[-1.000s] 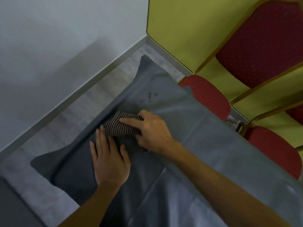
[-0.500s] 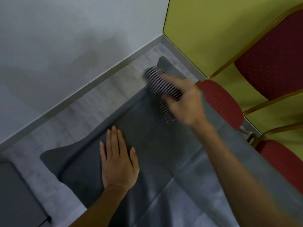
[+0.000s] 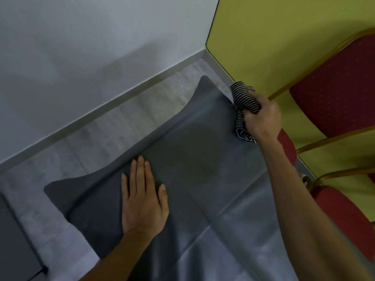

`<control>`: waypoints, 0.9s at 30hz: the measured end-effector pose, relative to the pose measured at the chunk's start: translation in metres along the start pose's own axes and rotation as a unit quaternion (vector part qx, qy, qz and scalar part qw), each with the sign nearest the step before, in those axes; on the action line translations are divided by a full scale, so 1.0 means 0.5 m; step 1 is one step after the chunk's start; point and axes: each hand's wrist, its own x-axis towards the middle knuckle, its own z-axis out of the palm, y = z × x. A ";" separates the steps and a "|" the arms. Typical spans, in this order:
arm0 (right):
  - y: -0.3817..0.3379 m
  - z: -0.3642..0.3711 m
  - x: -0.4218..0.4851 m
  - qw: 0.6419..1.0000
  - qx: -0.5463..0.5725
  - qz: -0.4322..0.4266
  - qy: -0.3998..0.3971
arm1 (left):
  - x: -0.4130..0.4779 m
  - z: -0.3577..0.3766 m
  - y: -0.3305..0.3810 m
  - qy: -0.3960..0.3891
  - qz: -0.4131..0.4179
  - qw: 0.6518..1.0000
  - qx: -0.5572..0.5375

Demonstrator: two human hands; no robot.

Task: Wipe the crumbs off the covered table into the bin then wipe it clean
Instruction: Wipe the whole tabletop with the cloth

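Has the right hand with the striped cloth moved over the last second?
Yes. The right hand, gripping the striped cloth, went from beside the flat left hand out to the table cover's far corner.

red chairs (image 3: 334,94) crowd right edge, tabletop (image 3: 203,155) open

Two bare forearms, no sleeves, watch or rings. Left hand (image 3: 143,201) with short, plain nails at the fingertips; right hand (image 3: 262,118) likewise unadorned behind the fingers.
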 end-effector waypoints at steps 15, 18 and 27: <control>-0.023 0.013 -0.037 0.999 -0.007 -0.027 -0.024 | 0.002 0.011 -0.006 0.009 0.004 1.000 -0.004; -0.014 -0.012 -0.004 0.998 0.002 0.047 0.030 | -0.002 0.010 -0.005 0.013 0.005 1.000 -0.020; -0.047 0.015 -0.165 0.997 -0.017 -0.060 -0.046 | -0.007 0.002 -0.009 0.011 0.010 0.999 -0.033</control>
